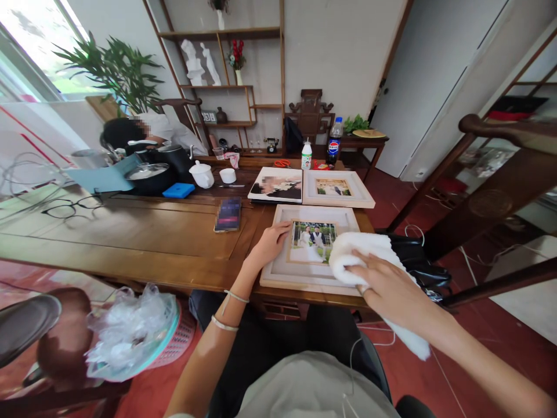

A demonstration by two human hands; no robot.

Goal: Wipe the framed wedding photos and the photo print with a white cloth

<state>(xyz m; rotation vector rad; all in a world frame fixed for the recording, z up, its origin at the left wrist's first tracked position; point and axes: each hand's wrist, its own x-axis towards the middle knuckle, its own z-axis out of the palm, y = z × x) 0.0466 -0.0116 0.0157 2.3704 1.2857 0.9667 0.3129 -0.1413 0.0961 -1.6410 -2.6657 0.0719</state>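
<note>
A light wooden picture frame (311,289) with a wide pale mat lies flat at the table's front edge. The photo (311,241) inside it shows a couple outdoors. My left hand (275,241) rests on the frame's left side, fingers stretched toward the photo and holding nothing. Bunched in my right hand (378,278) is a white towel (361,249), pressed on the frame's right side and covering the photo's right edge; its loose end hangs past the table. Just beyond lie a second framed photo (311,183) and a printed picture board (278,177).
A phone (228,215), blue box (178,190), white teapot (202,174), cup (227,175) and glasses (65,208) lie to the left. Two bottles stand behind the frames, one a cola bottle (334,142). A bag-filled basket (174,342) stands lower left. Another person (174,133) is across the table.
</note>
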